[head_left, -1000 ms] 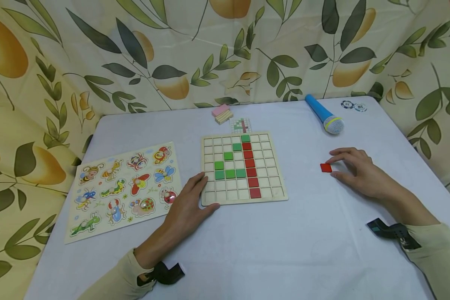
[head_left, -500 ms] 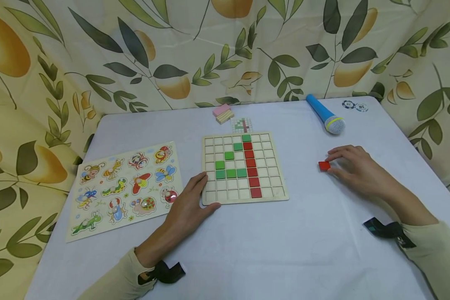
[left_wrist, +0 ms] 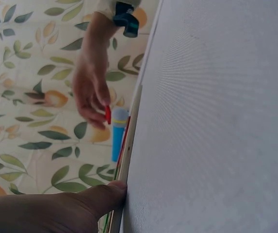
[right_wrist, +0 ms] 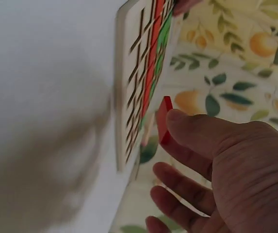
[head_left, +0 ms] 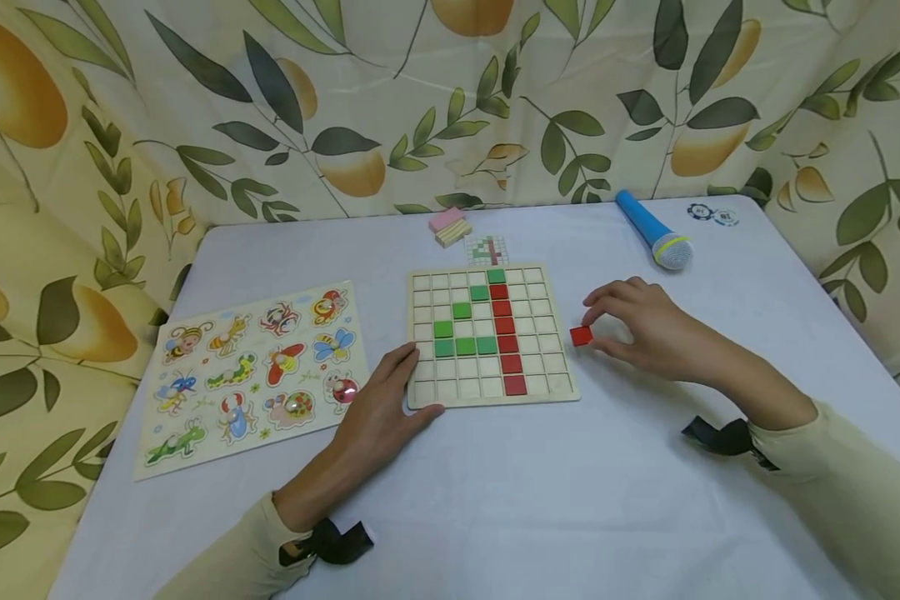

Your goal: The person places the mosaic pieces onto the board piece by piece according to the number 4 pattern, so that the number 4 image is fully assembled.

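A red square tile (head_left: pixel 581 336) is pinched between thumb and index finger of my right hand (head_left: pixel 648 329), just off the right edge of the wooden grid board (head_left: pixel 543 385). In the right wrist view the tile (right_wrist: pixel 164 120) stands up from the fingertips, lifted above the tablecloth. My left hand (head_left: pixel 378 408) rests at the board's lower left corner, thumb along the front edge and fingers at the left side. On the board, red tiles (head_left: pixel 506 343) form a vertical column, and green tiles (head_left: pixel 461 311) run in a diagonal and a short row left of it.
Left of the board lies an insect picture board (head_left: pixel 251 375), partly behind my left hand. A small pattern card (head_left: pixel 487 248) sits beyond the grid, beside pink and pale wooden blocks (head_left: pixel 450 227). A blue toy microphone (head_left: pixel 652 232) lies at the back right.
My right hand has picked the red tile up from the table on the right and carried it left to beside the board. The left hand has stayed at the board's corner.
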Tool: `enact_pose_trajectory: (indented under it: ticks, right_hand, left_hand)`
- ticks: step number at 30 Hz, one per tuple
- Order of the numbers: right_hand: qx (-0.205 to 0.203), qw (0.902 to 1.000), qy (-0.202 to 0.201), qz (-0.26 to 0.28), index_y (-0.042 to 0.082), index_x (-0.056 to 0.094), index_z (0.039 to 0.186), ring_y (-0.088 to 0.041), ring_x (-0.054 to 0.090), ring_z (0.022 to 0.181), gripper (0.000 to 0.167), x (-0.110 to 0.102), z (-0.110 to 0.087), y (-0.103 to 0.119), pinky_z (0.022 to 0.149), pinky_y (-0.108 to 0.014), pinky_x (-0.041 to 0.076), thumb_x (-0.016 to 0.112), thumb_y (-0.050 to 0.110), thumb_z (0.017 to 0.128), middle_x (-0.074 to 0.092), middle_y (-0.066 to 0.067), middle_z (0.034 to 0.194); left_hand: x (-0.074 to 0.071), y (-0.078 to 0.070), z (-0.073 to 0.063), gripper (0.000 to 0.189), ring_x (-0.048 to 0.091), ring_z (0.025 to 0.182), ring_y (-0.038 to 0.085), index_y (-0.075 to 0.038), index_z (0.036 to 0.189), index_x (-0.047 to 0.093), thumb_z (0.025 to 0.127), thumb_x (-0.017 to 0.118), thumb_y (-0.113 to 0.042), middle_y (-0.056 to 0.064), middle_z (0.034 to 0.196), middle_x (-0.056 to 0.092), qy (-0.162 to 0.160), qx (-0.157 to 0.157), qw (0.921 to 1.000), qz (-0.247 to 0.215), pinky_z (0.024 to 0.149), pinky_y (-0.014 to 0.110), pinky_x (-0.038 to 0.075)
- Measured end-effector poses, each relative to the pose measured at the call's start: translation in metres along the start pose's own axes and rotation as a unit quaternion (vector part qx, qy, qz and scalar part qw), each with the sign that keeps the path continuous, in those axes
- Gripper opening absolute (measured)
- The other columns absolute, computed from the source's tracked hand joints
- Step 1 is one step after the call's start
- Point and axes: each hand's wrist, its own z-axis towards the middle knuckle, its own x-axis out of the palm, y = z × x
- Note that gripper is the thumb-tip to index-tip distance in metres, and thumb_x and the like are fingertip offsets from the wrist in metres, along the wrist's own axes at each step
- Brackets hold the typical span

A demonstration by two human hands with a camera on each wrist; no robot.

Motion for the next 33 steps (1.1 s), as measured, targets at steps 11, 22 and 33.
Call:
enact_pose_trajectory:
  ticks: [11,22,33]
  right_hand:
    - [-0.019,0.9983,0.049,-0.027,0.016,0.075,0.111,-0.035,0.055,0.129,0.022,0.016,0.033,0.025,0.107,-0.056,0.045,0.085,0.021,0.092,0.069,-0.012,0.132]
    - [-0.01,0.9973,0.065,-0.031,0.015,0.075,0.107,-0.033,0.057,0.125,0.018,0.027,0.046,0.035,0.104,-0.055,0.046,0.084,0.021,0.093,0.067,-0.012,0.128]
    - [-0.015,0.9982,0.057,-0.009,0.015,0.074,0.114,-0.031,0.058,0.12,0.022,0.037,0.038,0.033,0.1,-0.051,0.045,0.081,0.026,0.096,0.067,-0.01,0.123]
  left_hand:
    - [0.004,-0.005,0.005,0.089,0.043,0.158,0.025,-0.004,0.163,0.041,0.093,0.084,-0.038,0.004,0.171,0.039,0.002,0.015,0.9999,-0.004,0.123,0.042,0.047]
    - [0.003,-0.007,0.003,0.089,0.043,0.159,0.024,-0.005,0.164,0.041,0.094,0.084,-0.04,0.003,0.172,0.039,0.007,0.012,0.9999,0.004,0.123,0.043,0.046]
    - [0.007,-0.005,-0.001,0.09,0.044,0.158,0.025,-0.004,0.163,0.041,0.093,0.085,-0.039,0.004,0.171,0.04,0.009,0.011,0.9999,0.0,0.122,0.043,0.047]
